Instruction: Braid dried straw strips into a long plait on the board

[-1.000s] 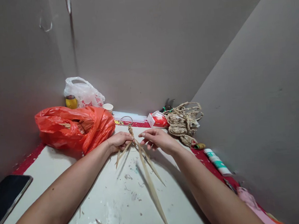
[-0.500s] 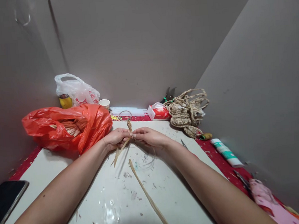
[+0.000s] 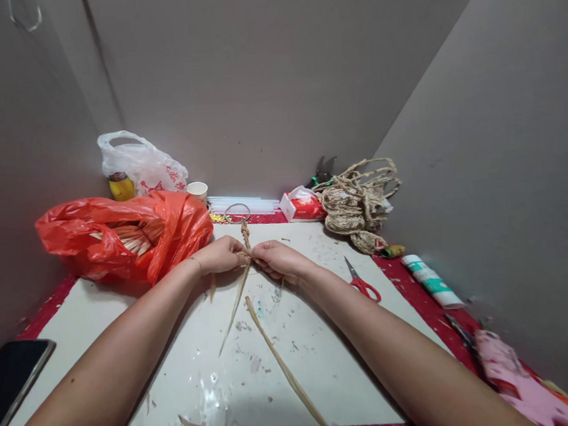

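A short braided straw cord [image 3: 245, 235] runs up from between my hands to a thin metal ring [image 3: 237, 212]. My left hand [image 3: 225, 253] is closed, pinching straw strands at the lower end of the braid. Close against it, my right hand [image 3: 277, 259] is also closed on strands, its fingertips meeting the left ones. A loose straw strand [image 3: 236, 304] hangs down toward me from the pinch. Another long straw strip [image 3: 285, 370] lies on the white board [image 3: 180, 388] below the hands.
Scissors [image 3: 362, 280] with red handles lie right of my right forearm. At the left stand an orange plastic bag [image 3: 185, 225] of straw and a phone [image 3: 15, 379]. Coiled rope [image 3: 348, 211], a tissue pack [image 3: 306, 206] and a white-green roll [image 3: 432, 281] line the right and back.
My hands have shifted slightly, the left turning more back-up over the strands. One strand now hangs longer and straighter below the pinch. The scissors show more fully beside my right forearm.
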`<action>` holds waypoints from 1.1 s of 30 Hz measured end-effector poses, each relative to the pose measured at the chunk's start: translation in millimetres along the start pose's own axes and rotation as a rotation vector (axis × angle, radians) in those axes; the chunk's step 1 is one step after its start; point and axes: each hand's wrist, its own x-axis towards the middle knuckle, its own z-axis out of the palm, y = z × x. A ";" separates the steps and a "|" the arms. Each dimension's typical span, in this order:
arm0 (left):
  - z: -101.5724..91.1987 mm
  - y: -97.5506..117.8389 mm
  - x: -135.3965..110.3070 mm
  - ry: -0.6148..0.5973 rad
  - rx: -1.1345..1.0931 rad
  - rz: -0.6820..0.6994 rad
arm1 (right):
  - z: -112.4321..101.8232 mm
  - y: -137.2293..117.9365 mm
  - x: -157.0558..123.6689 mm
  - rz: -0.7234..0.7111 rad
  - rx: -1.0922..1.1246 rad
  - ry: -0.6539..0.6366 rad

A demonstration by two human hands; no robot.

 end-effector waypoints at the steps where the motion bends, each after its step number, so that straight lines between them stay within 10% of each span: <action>1: -2.5 3.5 -2.1 0.016 0.092 -0.018 | 2.4 -0.1 -0.6 -0.003 0.001 0.027; 16: 56.8 42.4 -28.6 0.275 0.805 -0.042 | 8.0 1.0 -8.3 0.072 0.430 -0.058; 23: 26.2 53.4 -35.1 0.047 0.246 0.215 | 3.1 3.7 -4.7 0.039 0.472 -0.072; 27: 7.1 35.1 -15.3 0.475 -0.150 0.028 | -0.5 0.2 -6.1 0.033 0.507 -0.143; 33: 27.5 20.2 -1.2 0.081 -0.723 -0.199 | -5.2 -0.7 -6.9 -0.012 0.403 -0.170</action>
